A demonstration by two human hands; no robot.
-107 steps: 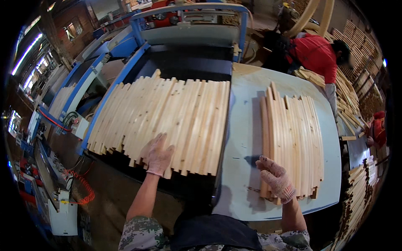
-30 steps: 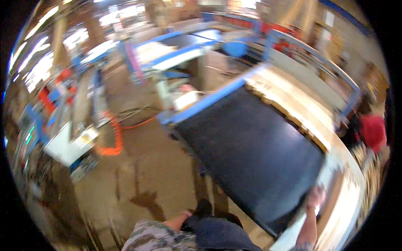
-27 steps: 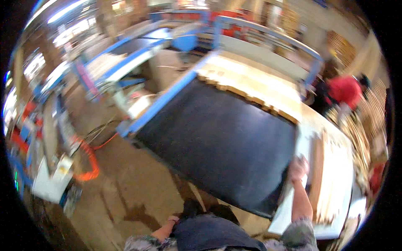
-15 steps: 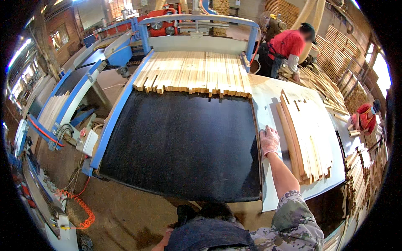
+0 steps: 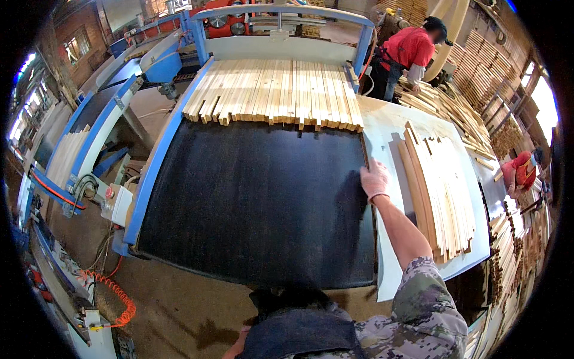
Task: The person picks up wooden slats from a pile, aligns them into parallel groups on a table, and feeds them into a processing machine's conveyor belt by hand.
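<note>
**Gloved hand rests at the belt's edge, slats on either side**

The right hand (image 5: 375,179), in a pale work glove, lies flat with its fingers spread loosely at the right edge of the wide black belt (image 5: 251,197), where the belt meets the light worktop (image 5: 388,128). It holds nothing; the palm faces down on the seam between the two surfaces. The camouflage sleeve (image 5: 418,299) runs back from it to the lower edge. The left hand is out of sight below the frame.

Just to the right of the hand, a stack of wooden slats (image 5: 439,191) lies lengthwise on the worktop, fanned slightly at its far end, close to the fingers but not touching them. At the far end of the belt a row of slats (image 5: 278,93) lies side by side, their near ends uneven, spanning the belt between the blue frame rails (image 5: 158,161).

Beyond the worktop, a person in a red shirt (image 5: 412,51) stands bent over further piles of wood (image 5: 445,105).
</note>
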